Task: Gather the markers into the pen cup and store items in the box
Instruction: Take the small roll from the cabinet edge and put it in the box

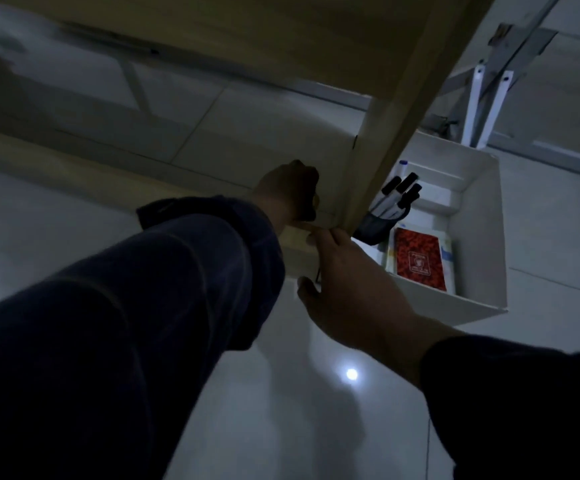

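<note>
— Grip check: what are both hands on?
— Left hand (290, 192) curled against the wooden panel (409, 109); whether it holds anything, I can't tell. Right hand (347, 289) spread open on the box (472, 237) wall.
— Markers?
— Markers (397, 199) stand in the pen cup (373, 232) inside the box, caps tilted up-right, beside a red booklet (418, 261). Open floor (281, 393) lies below the box.

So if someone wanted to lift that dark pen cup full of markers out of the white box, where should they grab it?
Probably around the pen cup body, below the markers, coming from the open top of the white box. The cup leans, its markers fanning up and right, so pinching caps could pull one out. The wooden edge hides its left side, so the right looks easiest.
</note>
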